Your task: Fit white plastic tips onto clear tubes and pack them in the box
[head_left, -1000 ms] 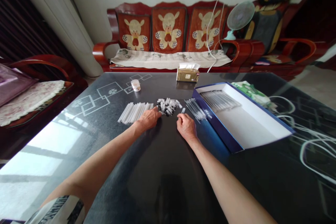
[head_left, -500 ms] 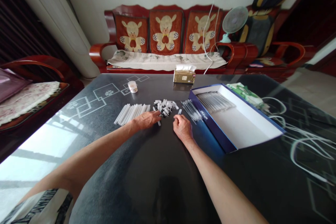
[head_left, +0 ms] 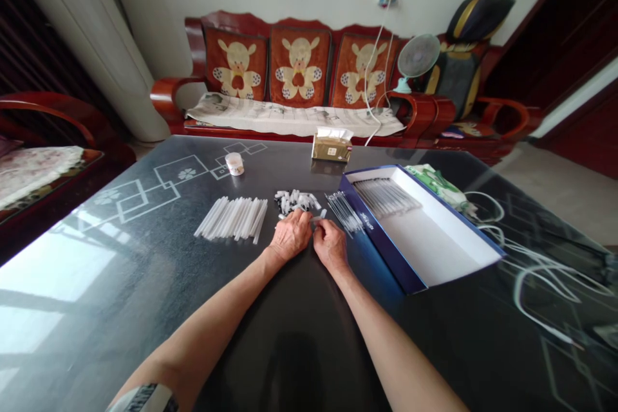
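Observation:
My left hand (head_left: 293,232) is closed, its fingertips meeting those of my right hand just in front of the pile of pen caps; its grip is hidden from me. My right hand (head_left: 331,245) pinches a small whitish pen cap (head_left: 323,213) that sticks up past its thumb and forefinger. Black and white pen caps (head_left: 296,198) lie heaped behind the hands. Left of them a row of white pen barrels (head_left: 232,217) rests side by side. To the right, thin pen refills (head_left: 344,211) lie against the box.
A blue-sided box (head_left: 434,257) with a white inside holds a row of slim pens (head_left: 386,197) at its far end. Behind stand a tissue box (head_left: 331,147) and a small white tub (head_left: 234,164). White cables (head_left: 535,264) and a green-white bag (head_left: 439,185) lie at right.
My left hand has moved right, away from the barrels, and now meets my right hand. The right hand still pinches its small piece. The camera view has shifted a little.

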`<move>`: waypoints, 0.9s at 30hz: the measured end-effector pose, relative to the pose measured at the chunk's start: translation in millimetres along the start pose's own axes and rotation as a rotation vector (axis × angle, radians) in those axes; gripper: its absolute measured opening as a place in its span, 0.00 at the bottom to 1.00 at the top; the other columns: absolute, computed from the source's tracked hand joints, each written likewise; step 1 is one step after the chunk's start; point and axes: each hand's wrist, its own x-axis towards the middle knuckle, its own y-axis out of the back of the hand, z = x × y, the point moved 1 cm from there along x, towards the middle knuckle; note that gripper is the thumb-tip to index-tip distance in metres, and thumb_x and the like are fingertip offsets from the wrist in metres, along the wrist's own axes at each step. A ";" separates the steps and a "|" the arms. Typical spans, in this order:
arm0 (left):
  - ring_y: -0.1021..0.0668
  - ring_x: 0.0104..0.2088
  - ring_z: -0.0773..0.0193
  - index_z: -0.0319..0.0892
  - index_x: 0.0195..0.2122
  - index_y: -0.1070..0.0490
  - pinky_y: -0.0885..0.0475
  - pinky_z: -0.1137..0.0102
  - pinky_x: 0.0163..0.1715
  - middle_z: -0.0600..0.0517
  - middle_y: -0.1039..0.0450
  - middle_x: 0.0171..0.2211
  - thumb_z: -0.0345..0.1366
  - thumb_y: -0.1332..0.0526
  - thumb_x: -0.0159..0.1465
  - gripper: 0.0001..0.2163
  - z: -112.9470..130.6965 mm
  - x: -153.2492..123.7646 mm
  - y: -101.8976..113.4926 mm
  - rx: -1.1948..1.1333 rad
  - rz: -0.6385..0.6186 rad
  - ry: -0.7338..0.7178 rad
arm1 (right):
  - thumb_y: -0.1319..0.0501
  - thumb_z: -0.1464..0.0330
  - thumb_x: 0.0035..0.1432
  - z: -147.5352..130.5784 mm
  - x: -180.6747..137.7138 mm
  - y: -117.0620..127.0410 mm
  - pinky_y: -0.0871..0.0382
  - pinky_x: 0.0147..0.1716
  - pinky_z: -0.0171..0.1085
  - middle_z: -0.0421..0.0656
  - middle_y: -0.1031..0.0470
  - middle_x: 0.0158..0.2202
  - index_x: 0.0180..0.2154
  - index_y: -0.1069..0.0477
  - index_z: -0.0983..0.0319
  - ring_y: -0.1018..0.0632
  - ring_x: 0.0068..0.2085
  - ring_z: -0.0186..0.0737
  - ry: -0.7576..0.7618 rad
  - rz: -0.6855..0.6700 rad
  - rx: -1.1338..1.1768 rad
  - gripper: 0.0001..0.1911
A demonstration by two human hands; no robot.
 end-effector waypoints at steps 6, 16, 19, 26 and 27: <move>0.24 0.38 0.63 0.49 0.57 0.35 0.31 0.74 0.34 0.48 0.27 0.37 0.41 0.55 0.71 0.17 -2.7 2.9 -9.0 0.004 -0.072 0.030 | 0.46 0.72 0.56 2.7 -0.9 1.2 0.30 0.39 0.37 0.45 0.21 0.33 0.33 0.26 0.61 0.22 0.35 0.40 -0.034 0.025 0.080 0.10; 0.25 0.39 0.60 0.50 0.60 0.38 0.31 0.71 0.36 0.47 0.29 0.37 0.35 0.54 0.70 0.19 -9.2 5.2 -13.9 -0.082 -0.039 0.062 | 0.43 0.69 0.56 25.7 37.5 21.0 0.29 0.37 0.36 0.46 0.24 0.35 0.37 0.24 0.62 0.23 0.32 0.38 -0.037 -0.011 -0.142 0.10; 0.26 0.40 0.58 0.48 0.58 0.36 0.31 0.69 0.38 0.46 0.29 0.38 0.34 0.54 0.70 0.18 -11.0 5.7 -15.1 -0.109 0.016 0.058 | 0.41 0.70 0.55 32.9 60.4 24.6 0.31 0.36 0.36 0.45 0.27 0.32 0.33 0.23 0.61 0.25 0.31 0.38 0.005 -0.082 -0.401 0.07; 0.26 0.39 0.59 0.46 0.55 0.33 0.31 0.68 0.38 0.46 0.29 0.37 0.35 0.53 0.70 0.16 -12.0 6.9 -13.8 -0.161 0.001 0.078 | 0.38 0.67 0.53 42.4 81.6 14.4 0.35 0.26 0.36 0.47 0.25 0.28 0.24 0.23 0.59 0.24 0.27 0.40 -0.100 -0.247 -0.696 0.09; 0.26 0.39 0.59 0.46 0.55 0.33 0.31 0.69 0.38 0.46 0.29 0.37 0.36 0.54 0.70 0.16 -12.0 7.0 -13.2 -0.166 0.001 0.079 | 0.38 0.68 0.52 44.3 85.5 12.1 0.36 0.25 0.36 0.47 0.25 0.24 0.22 0.23 0.59 0.24 0.26 0.41 -0.117 -0.269 -0.704 0.09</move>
